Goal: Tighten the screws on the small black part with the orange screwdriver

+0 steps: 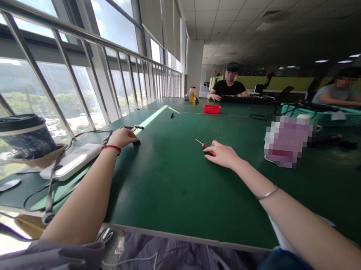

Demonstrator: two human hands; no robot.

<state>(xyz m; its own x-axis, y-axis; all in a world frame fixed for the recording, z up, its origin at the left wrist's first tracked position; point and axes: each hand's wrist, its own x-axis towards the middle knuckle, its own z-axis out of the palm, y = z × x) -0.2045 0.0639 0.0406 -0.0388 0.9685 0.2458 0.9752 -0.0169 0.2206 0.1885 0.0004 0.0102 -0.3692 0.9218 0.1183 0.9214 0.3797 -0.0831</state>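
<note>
My right hand (222, 155) rests over the table, its fingers closed on a screwdriver (210, 152) with an orange and black handle. The thin metal shaft points left and away from me. At the table's left side, my left hand (122, 138) has its fingers curled down on a small black part (136, 142), whose exact kind I cannot make out. Just beyond that hand lies a dark, slim object (129, 127), partly hidden by it. Farther off, another small black piece (172, 115) sits on the green tabletop (168, 185).
At left are a lidded cup (22, 135), a white flat device (71, 162) and cables, beside a metal railing (81, 34). Ahead stand a red bin (212, 109) and a jar (192, 94). A pixelated pink item (288, 140) and a green basket (346, 118) are at right. Two people sit beyond.
</note>
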